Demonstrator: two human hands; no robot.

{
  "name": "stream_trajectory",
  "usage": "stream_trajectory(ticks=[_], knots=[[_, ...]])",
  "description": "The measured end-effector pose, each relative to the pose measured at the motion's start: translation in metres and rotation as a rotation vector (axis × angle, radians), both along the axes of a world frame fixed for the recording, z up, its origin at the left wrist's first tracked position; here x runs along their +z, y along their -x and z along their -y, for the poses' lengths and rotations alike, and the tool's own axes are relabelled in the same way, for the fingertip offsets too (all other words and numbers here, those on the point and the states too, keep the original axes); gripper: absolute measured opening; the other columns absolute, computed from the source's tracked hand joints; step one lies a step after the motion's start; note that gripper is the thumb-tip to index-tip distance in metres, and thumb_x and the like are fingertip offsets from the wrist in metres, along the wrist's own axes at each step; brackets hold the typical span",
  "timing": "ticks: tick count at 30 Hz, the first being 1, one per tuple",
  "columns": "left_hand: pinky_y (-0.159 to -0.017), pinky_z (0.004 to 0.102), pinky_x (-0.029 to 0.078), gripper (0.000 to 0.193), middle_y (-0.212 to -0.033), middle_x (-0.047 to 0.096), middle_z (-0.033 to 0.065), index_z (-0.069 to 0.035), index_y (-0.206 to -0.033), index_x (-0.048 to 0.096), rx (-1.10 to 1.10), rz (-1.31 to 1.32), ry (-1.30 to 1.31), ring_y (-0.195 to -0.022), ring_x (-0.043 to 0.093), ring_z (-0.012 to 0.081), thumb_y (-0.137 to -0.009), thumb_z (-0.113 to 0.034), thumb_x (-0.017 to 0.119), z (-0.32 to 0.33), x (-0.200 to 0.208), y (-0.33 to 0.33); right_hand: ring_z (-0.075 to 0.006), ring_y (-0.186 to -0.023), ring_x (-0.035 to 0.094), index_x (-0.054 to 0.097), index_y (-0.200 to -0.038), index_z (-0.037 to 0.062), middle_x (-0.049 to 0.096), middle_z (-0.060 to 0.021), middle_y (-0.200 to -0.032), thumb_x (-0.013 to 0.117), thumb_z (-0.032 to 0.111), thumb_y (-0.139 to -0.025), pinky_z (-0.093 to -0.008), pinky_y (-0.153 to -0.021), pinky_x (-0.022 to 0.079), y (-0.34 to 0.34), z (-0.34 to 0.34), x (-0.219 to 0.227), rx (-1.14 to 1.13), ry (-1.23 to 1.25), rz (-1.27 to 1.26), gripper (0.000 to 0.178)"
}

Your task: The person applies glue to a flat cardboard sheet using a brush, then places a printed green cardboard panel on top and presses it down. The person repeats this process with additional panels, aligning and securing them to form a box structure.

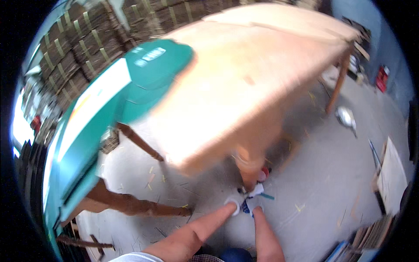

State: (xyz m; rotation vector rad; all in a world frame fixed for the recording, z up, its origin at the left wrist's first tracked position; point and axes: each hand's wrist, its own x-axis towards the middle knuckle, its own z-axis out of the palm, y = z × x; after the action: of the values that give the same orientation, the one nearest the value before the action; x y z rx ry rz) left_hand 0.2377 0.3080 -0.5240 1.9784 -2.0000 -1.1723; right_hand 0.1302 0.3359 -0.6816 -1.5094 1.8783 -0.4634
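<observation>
My two hands reach low toward the foot of a thick turned table leg (251, 163). The leg stands under a large light-wood table (227, 83). White glove-like coverings show at both wrists. My left hand (235, 204) is just left of the leg's foot and my right hand (256, 211) is close beside it. Dark blue patterned material (246, 207) shows between them. A small white piece (257, 190), a teal strip (268, 197) and a round red thing (263, 174) are near the leg. Blur hides my fingers and whatever they may hold.
A green sheet (152, 65) with a white panel covers furniture at left, above a turned wooden leg (144, 206). Scraps litter the grey floor. A white board (391, 179) leans at right near stacked thin boards (373, 233). Bundled brown stacks (78, 48) line the back.
</observation>
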Motion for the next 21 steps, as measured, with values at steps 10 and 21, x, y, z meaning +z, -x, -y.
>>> stream_trajectory(ticks=[10, 21], knots=[[-0.077, 0.0398, 0.042, 0.043, -0.096, 0.059, 0.02, -0.006, -0.1, 0.058, 0.357, -0.261, -0.267, -0.094, 0.054, 0.0362, -0.078, -0.042, 0.051, -0.157, 0.132, -0.031, -0.0256, -0.073, 0.061, 0.064, -0.083, 0.005, 0.064, -0.0145, -0.08, 0.045, 0.029, -0.084, -0.0378, -0.064, 0.047, -0.002, -0.088, 0.162, 0.226, -0.171, 0.08, 0.03], [-0.086, 0.0375, 0.04, 0.05, -0.113, 0.053, 0.0132, -0.014, -0.121, 0.044, 0.025, -0.643, -0.147, -0.102, 0.051, 0.0322, -0.081, -0.043, 0.052, -0.196, 0.473, -0.055, -0.0279, -0.087, 0.057, 0.058, -0.099, 0.0083, 0.061, -0.012, -0.09, 0.045, 0.035, -0.084, -0.0356, -0.077, 0.046, 0.053, -0.162, 0.402, 0.932, -0.063, 0.041, 0.033]])
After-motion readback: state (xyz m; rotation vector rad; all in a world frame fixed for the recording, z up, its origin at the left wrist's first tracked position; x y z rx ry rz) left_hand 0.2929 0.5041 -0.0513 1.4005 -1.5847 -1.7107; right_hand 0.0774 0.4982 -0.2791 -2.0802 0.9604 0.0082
